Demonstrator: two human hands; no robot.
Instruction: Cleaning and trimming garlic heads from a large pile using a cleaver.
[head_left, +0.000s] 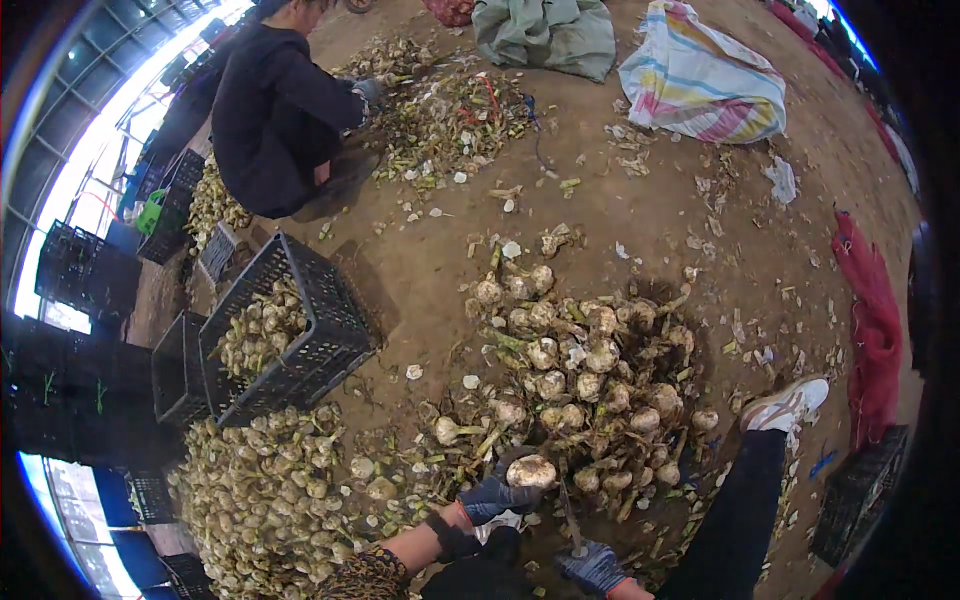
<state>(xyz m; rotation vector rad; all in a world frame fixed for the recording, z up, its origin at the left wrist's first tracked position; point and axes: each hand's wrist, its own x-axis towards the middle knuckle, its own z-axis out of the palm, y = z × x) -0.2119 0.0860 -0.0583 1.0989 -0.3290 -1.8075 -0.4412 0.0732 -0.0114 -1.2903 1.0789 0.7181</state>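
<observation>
My left hand [486, 500], in a dark glove, grips a large pale garlic bulb [531, 471] low in the middle of the view. Close by on the right, my right hand [594, 568] wears a grey-blue knitted glove and is closed round a knife [570, 520]. The blade points up toward the bulb's right side; whether it touches cannot be made out. Just beyond both hands lies a heap of garlic [602, 357] with stalks and roots on.
To my left, loose bulbs [255, 490] lie piled beside a black crate [335, 335] partly filled with garlic. Another person [275, 115] crouches at a far heap of trimmings [455, 120]. Sacks [700, 80] lie behind, red netting [868, 320] at right. My outstretched leg [735, 510] borders the heap.
</observation>
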